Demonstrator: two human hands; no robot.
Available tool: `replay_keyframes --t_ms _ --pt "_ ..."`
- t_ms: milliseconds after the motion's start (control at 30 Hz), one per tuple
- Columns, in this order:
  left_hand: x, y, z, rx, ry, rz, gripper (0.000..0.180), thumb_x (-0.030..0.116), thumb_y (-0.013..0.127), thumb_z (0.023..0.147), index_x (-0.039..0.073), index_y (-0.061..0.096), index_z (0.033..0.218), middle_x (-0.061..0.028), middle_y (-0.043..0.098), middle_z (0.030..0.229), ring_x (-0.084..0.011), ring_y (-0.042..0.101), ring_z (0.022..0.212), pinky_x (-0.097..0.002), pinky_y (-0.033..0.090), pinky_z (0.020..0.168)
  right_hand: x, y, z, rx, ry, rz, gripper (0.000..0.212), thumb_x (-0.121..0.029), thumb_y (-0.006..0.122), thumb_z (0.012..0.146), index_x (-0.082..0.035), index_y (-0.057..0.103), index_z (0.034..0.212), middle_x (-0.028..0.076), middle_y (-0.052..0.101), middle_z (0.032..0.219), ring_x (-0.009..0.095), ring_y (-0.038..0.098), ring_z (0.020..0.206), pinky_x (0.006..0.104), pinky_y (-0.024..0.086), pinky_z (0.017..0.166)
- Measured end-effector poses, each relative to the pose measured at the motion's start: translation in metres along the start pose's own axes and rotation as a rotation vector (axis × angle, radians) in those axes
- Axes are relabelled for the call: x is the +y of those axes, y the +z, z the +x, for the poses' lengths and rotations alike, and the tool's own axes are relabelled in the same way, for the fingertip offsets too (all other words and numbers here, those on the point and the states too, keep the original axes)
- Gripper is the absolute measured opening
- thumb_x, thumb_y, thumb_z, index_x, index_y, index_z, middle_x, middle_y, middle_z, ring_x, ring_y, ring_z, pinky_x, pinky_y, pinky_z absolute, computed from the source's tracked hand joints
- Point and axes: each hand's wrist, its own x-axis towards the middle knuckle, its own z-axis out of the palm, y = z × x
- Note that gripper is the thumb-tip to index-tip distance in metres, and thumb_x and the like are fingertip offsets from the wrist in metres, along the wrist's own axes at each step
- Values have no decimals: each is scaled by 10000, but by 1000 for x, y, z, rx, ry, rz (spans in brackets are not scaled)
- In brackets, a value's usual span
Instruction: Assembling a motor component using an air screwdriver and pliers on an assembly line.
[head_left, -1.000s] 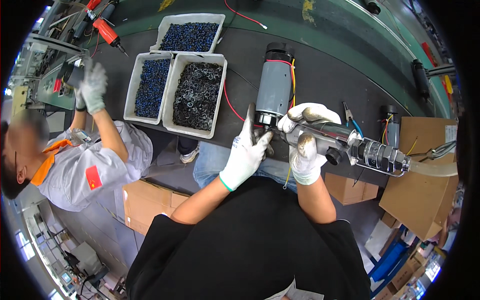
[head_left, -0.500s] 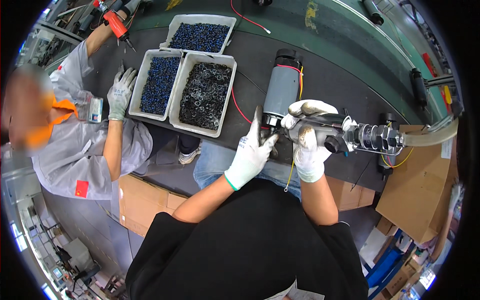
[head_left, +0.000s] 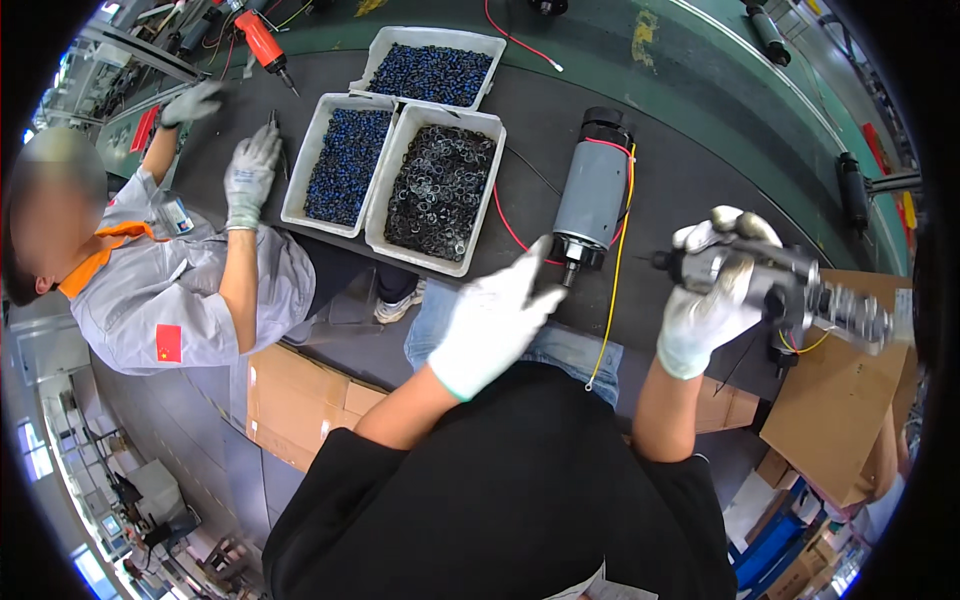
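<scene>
The right grip (head_left: 705, 318), gloved in white, is closed around a metal air tool (head_left: 795, 275), whose nose points left, toward the motor. The left grip (head_left: 498, 322) is spread, thumb and forefinger apart, right by the shaft (head_left: 571, 274) of the grey motor (head_left: 590, 190); whether it touches the shaft cannot be told. The motor lies on the dark counter (head_left: 700, 190), between the two grips and beyond them, a long yellow wire (head_left: 613, 310) trailing back between them. Beyond the left grip, to its left, sits a white tray of rings (head_left: 420, 256), with two trays of small blue parts, one beside it (head_left: 320, 227) and one behind (head_left: 440, 36). A cardboard box (head_left: 835, 400) stands right of the right grip. Far left of the left grip sits a co-worker (head_left: 190, 300).
</scene>
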Motion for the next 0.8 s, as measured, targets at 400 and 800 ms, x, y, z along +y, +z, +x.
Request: replay_keyframes --t_ms 400,800 --pt "-88 -100 46 -90 315 574 165 201 793 817 130 785 965 -58 686 920 -275 693 909 -401 557 809 34 -48 22 93 75 -393 279 -144 680 1058 -6 611 1290 121 738 1113 111 657 782 253 510 683" --pt "-87 -100 65 -176 497 646 192 208 796 835 110 730 987 -56 658 893 -274 685 880 -419 563 771 46 -56 24 74 96 -322 277 -123 723 1034 -19 649 1280 71 760 1089 81 651 768 212 440 621"
